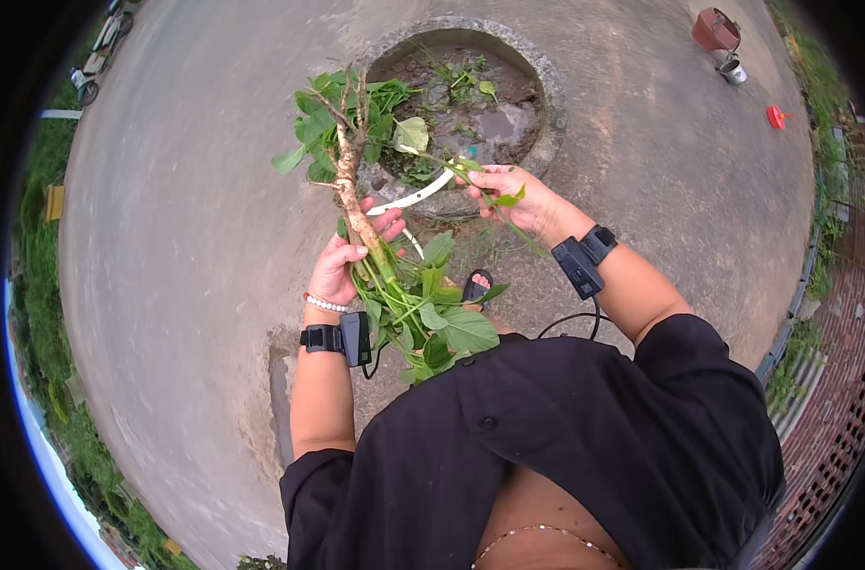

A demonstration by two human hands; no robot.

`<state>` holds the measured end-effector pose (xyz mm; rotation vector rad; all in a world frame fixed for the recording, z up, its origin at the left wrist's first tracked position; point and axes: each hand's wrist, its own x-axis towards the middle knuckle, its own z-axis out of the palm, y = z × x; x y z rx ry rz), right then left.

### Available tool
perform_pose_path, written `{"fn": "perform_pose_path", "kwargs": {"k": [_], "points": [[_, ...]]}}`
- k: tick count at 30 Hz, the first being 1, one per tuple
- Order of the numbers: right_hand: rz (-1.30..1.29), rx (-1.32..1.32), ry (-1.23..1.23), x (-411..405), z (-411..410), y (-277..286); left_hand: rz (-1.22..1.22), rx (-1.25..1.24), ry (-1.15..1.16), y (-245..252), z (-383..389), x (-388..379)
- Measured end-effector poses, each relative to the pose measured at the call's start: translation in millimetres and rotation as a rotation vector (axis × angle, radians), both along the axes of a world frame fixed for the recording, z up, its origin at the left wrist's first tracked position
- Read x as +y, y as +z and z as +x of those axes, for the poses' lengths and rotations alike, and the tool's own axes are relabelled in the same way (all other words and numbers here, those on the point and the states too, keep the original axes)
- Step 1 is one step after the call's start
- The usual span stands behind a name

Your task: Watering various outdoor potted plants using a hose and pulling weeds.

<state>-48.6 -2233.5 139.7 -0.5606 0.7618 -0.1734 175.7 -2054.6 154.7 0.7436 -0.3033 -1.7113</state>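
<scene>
My left hand [343, 260] grips an uprooted leafy green plant [464, 331] by its lower stem. Its thick, pale brown root [347, 171] branches away from me, and its leaves hang toward my shirt. Between the fingers of my right hand [511, 196] is a thin leafy sprig [500, 210], held apart from the plant. A pale, yellowish leaf [411, 135] shows near the sprig's far end. Beyond the root, a bunch of leafy greens [318, 132] lies at the left rim of a round concrete ring [553, 107].
Muddy soil [525, 128], puddles and scattered leaves fill the ring. A curved white strip with dark dots [418, 196] crosses its near rim. My sandalled foot [479, 285] is below. Far right are a reddish bucket [714, 30], a metal pail [733, 71] and a red object [776, 117].
</scene>
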Motion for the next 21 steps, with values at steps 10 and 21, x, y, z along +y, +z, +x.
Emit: {"fn": "perform_pose_path", "kwargs": {"k": [10,21], "points": [[0.112,0.008,-0.189,-4.0,-11.7,-25.9,0.2,-0.404,0.087,24.7,61.7,53.9],[0.201,0.165,0.102,44.5,34.1,-50.8,0.842,-0.864,0.146,-54.6,77.0,243.5]]}}
